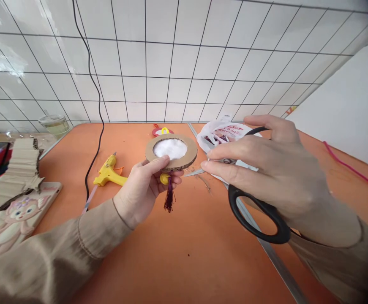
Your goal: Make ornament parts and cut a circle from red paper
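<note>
My left hand [145,185] grips a round cardboard ring [188,153] near the middle, thumb on top and fingers beneath. White material [170,148] fills the ring's opening. A yellow bead [164,179] with a dark purple tassel [169,197] hangs below the ring, by my left fingertips. To the right, my right hand [266,169] holds black-handled scissors [258,219] around their pivot, with the blade tips pointing left toward the ring. The scissors do not touch the ring, as far as I can see.
A yellow glue gun [109,172] lies left of the ring, near a hanging black cable [99,105]. Torn cardboard [19,169], a phone case [22,215] and a lidded cup [54,125] are farther left. Behind are a white plastic bag [211,131] and a small red-and-yellow item [162,131].
</note>
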`<state>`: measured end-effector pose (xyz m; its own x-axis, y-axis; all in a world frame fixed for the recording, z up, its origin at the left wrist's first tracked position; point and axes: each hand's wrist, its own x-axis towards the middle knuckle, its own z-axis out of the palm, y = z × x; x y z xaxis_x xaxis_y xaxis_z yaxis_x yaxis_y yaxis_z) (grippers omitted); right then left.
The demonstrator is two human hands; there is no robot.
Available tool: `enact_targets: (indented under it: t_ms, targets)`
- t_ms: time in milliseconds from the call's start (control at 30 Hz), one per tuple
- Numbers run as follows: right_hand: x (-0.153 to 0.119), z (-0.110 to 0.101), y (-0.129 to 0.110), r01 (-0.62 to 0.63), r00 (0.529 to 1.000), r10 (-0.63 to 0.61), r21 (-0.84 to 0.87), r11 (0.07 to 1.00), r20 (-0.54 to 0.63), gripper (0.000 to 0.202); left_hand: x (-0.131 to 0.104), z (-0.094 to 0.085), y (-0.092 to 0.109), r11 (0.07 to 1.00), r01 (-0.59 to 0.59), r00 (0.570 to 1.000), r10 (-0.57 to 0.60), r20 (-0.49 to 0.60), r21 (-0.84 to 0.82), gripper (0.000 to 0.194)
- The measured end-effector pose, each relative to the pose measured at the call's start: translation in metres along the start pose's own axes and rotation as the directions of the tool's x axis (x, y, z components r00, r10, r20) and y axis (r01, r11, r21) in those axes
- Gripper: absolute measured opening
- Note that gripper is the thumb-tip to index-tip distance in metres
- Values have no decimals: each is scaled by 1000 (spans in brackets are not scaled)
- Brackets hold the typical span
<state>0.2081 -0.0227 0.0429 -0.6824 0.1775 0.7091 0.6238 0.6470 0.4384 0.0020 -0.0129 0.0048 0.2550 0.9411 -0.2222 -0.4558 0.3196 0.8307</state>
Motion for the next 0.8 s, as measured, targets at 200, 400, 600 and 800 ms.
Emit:
enact_targets:
  t_ms: [200, 400, 600, 800]
  targets:
    - [-2, 9, 2, 63, 993, -66, -28, 998, -93, 26, -3, 3, 0, 997, -6, 999, 9, 32, -78, 22]
    - [-4, 16, -4, -8, 987, -3, -70, 997, -159, 25, -8, 6, -2, 985, -64, 998, 67, 17, -157, 24]
    - [-4, 20, -6, -18, 982, 2, -83, 996, -187, 22, -8, 8, -3, 986, -60, 998, 61, 5, -156, 25]
    - [-4, 20, -6, -23, 980, 3, -102, 994, -197, 21, -8, 8, -3, 982, -65, 997, 72, 29, -180, 26]
